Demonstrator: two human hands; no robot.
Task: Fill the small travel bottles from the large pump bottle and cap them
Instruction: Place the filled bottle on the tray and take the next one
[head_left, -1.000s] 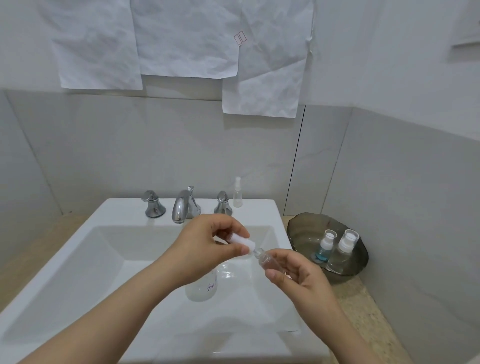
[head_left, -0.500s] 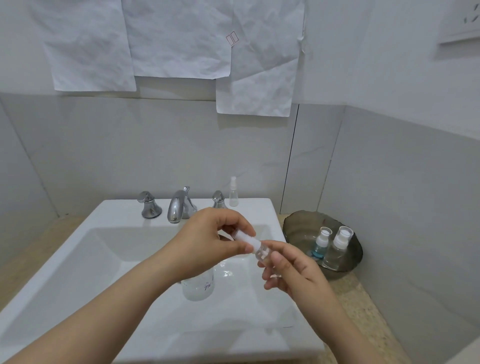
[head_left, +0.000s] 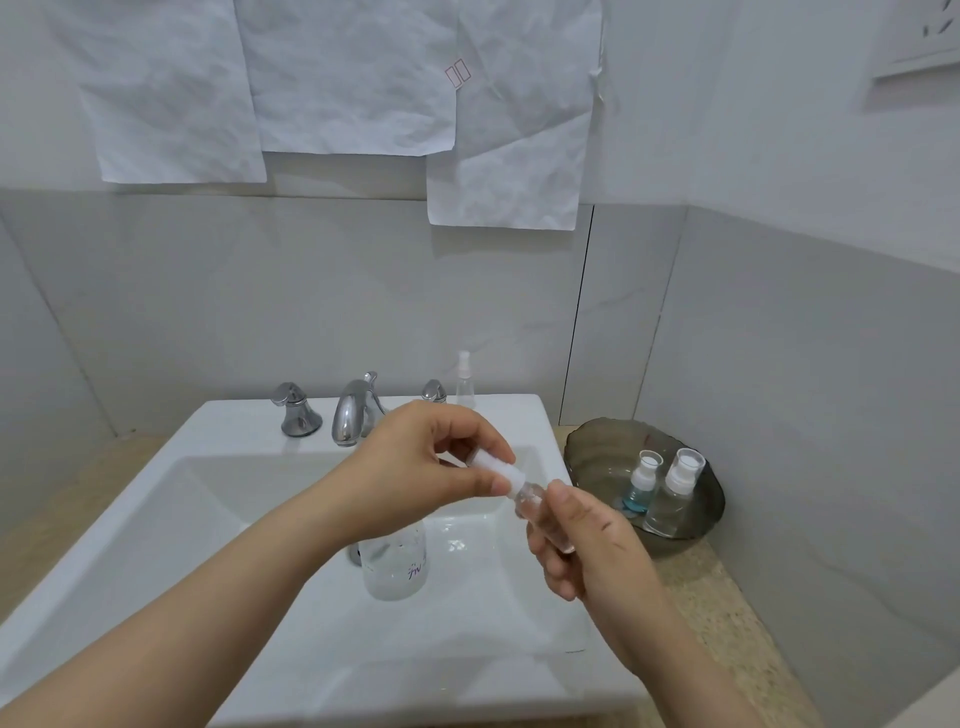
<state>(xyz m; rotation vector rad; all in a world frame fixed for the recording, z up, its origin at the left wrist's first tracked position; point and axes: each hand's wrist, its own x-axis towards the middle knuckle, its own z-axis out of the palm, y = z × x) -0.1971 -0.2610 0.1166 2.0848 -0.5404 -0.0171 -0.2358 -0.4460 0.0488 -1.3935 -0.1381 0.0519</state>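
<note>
So, top of the frame: three crumpled papers (head_left: 353, 78) are taped over the wall. Below them a white sink (head_left: 234, 421) is set into a speckled beige counter (head_left: 727, 613), which takes up most of the lower half.

A dark glass bowl (head_left: 597, 447) is parked on the counter just right of the sink, against the corner. Two capped travel bottles are stood upright in it, side by side: a blue bottle (head_left: 641, 486) and a clear bottle (head_left: 675, 499).

The big bottle (head_left: 395, 566) is stood inside the basin, clear with some scribble on it. Its top is hidden behind the left forearm, so the pump can't be seen.

A chrome faucet (head_left: 356, 410) is mounted on the back ledge, and a slim spray bottle (head_left: 464, 382) is stood just right of it.

Over the basin, a small bottle (head_left: 535, 506) is gripped in the right hand (head_left: 587, 540), fingers curled round its body, neck tilted up and left. A white cap (head_left: 496, 465) is pinched by thumb and fingers of the left hand (head_left: 415, 467) and is held right at that neck. How far it's screwed on can't be told.
</note>
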